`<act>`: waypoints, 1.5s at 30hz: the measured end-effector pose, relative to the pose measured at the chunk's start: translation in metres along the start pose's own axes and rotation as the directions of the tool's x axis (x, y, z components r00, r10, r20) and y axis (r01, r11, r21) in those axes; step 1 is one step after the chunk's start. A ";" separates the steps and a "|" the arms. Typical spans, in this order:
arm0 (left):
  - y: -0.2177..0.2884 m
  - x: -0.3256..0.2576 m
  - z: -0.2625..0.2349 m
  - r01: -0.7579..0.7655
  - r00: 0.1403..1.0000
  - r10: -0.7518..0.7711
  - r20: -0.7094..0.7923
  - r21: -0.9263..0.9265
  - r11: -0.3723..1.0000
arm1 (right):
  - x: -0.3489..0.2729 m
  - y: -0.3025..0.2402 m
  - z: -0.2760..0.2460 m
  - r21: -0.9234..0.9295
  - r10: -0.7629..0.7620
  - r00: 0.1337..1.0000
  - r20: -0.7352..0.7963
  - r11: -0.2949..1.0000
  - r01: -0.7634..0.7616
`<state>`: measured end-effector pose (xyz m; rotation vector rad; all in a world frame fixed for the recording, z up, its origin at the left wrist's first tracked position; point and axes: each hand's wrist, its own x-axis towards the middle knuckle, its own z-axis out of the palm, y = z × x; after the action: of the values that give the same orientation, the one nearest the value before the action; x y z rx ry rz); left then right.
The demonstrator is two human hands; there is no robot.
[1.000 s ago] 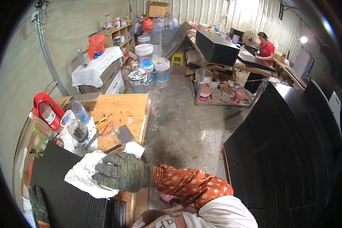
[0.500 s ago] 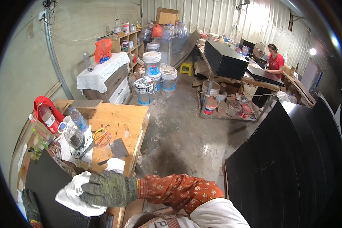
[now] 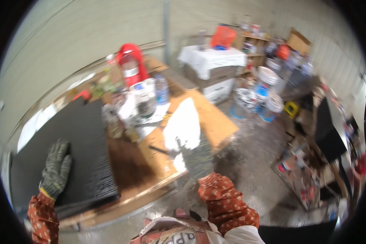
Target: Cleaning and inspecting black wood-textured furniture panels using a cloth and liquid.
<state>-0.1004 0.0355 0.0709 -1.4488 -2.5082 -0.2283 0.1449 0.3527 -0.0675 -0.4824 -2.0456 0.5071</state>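
Note:
My left hand, in a grey-green knit glove, lies flat with fingers stretched out on a stack of black panels at the left of the workbench. My right hand, in a matching glove, grips a white cloth above the bench's right part. Motion smears this hand, and the cloth partly covers its fingertips. Beyond the cloth, a blue-labelled plastic bottle and a large clear jug stand on white paper. A dark flat strip lies on the wood just left of the cloth.
The wooden bench ends at a right corner near the cloth. Behind the bottles sits a red item. White buckets and a cloth-covered cabinet stand farther back. At right are a cluttered low shelf and a black box.
The view has swung left. My right hand, still holding the cloth, has moved off the black panels to the right. My left hand now shows fully, flat on the panels.

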 end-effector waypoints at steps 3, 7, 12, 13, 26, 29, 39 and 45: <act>0.029 -0.029 -0.020 -0.017 0.996 0.017 0.082 0.005 1.000 | 0.045 -0.027 0.030 0.153 0.269 0.955 0.122 0.946 -0.286; 0.053 -0.064 -0.033 -0.050 0.997 0.046 0.069 0.060 0.997 | 0.054 -0.010 0.079 -0.095 -0.064 0.902 0.428 0.989 0.115; 0.058 -0.089 -0.032 0.009 0.998 -0.016 0.066 0.106 0.994 | 0.082 -0.074 0.100 0.057 -0.313 0.906 0.284 0.949 0.310; 0.061 -0.092 -0.032 0.028 0.997 -0.036 0.069 0.115 0.993 | 0.091 -0.096 0.096 0.101 -0.395 0.860 0.322 0.918 0.384; 0.063 -0.084 0.003 0.094 0.971 -0.026 -0.239 0.278 0.956 | 0.125 -0.099 0.158 0.189 -0.769 0.536 0.348 0.617 0.764; 0.061 -0.080 0.006 0.088 0.950 0.012 -0.312 0.306 0.948 | 0.128 -0.098 0.156 0.156 -0.759 0.531 0.377 0.617 0.772; 0.048 -0.148 -0.014 -0.169 0.951 0.220 -0.217 0.229 0.959 | 0.055 -0.143 0.054 0.034 -0.710 0.518 0.478 0.604 0.796; 0.020 -0.242 -0.051 -0.199 0.961 0.245 -0.131 0.292 0.935 | -0.007 -0.204 0.003 0.263 -0.821 0.410 0.397 0.530 0.806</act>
<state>0.0400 -0.1686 0.0527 -1.5120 -2.1224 0.0416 0.1183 0.1781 0.0348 0.7913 -2.4198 0.0178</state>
